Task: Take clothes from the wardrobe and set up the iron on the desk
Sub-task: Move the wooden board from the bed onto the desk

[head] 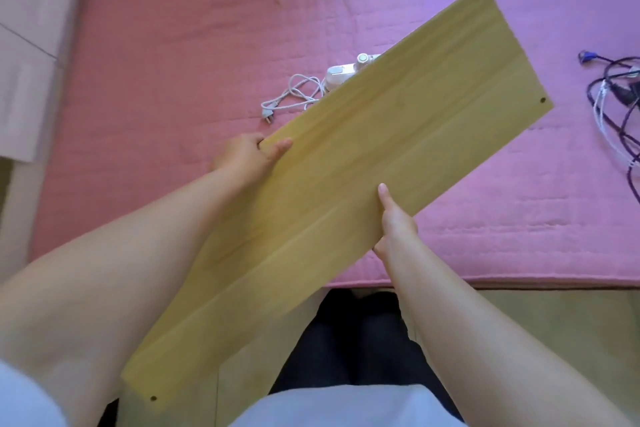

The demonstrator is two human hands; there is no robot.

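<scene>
Both hands grip a long yellow wooden board point(349, 170), left hand point(247, 158) and right hand point(394, 224) on opposite long edges. Beyond them, a small white iron point(341, 74) lies on the pink quilted bed point(173, 62). No writing is legible.

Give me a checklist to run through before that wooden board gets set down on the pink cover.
1. Left hand grips the wooden board at its long edge: ok.
2. Right hand grips the opposite long edge: ok.
3. Iron out from under the board: not ok, the board covers part of it.
4. White cord and plug clear of the board's edge: cannot tell.
5. Dark cables away from the board: ok.
6. Board level: not ok, held on a slant.
</scene>
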